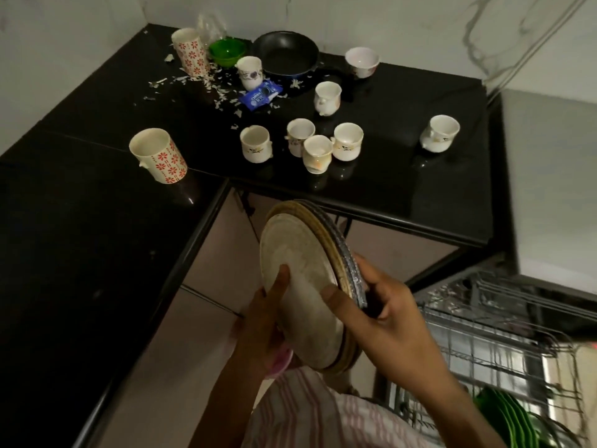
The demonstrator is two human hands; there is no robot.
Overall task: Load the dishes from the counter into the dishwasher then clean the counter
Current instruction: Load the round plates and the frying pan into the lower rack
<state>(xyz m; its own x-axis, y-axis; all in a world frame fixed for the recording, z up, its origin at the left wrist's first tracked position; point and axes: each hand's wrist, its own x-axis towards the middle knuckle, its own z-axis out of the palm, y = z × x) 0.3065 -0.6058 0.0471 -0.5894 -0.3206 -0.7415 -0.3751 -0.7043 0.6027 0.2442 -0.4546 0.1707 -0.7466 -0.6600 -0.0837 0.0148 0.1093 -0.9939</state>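
Currently the stack of plates (303,286) is held on edge, clear of the worktop (97,253), left of the dishwasher rack (484,334). Left hand (261,321) grasps the lower rim, thumb on the front face; right hand (384,321) has its fingers (336,297) curled round the right rim. Risk: the rear plates may slide apart if the tilt increases or one grip loosens. Green plates (504,418) already occupy the near rack. Mugs (347,141), a pan (286,56), a wrapper (260,97) and scraps remain on the worktop.
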